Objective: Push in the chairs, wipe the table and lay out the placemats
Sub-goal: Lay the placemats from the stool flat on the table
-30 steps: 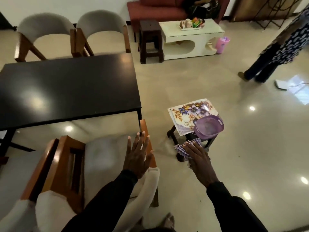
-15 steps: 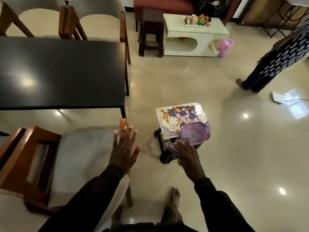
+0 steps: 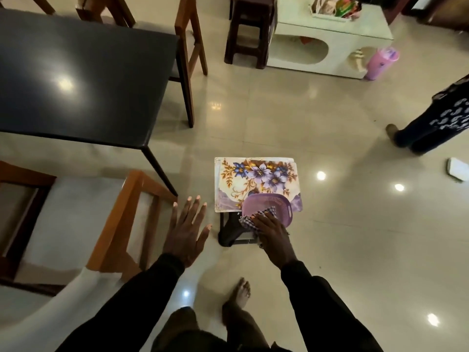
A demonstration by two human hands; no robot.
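The dark tabletop lies at the far left. The chair stands near left, with its seat on the near side of the tabletop edge; it appears not fully pushed in. The left hand hangs just right of the chair's wooden arm. It is released, with fingers straight and spread, and holds nothing.

Right of it, a small dark stool carries the placemats, stacked flat with the long axis running left to right. A purple basket sits on the near right corner of the stack. The checked cloth lies at the near rim of the basket, directly under the right hand, which grasps it with fingers bent over the fabric.

The right hand is the nearer hand for the cloth; the left hand is nearer the chair. From the cloth, the tabletop lies far and to the left, so the wiping step likely calls for a carry in that direction.
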